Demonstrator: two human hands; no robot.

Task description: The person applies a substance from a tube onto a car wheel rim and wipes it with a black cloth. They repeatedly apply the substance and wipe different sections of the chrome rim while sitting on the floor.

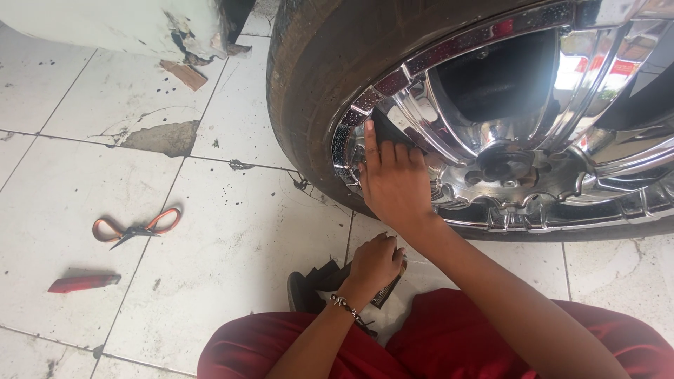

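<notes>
Right hand (394, 184) fingers flat, pressing black cloth (390, 132) on chrome rim (484, 133); left hand (375, 263) gripping dark scraps (324, 277)

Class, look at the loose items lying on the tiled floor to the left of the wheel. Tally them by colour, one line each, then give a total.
Orange-handled scissors: 1
Red flat tool: 1
Brown broken fragment: 1
Total: 3
</notes>
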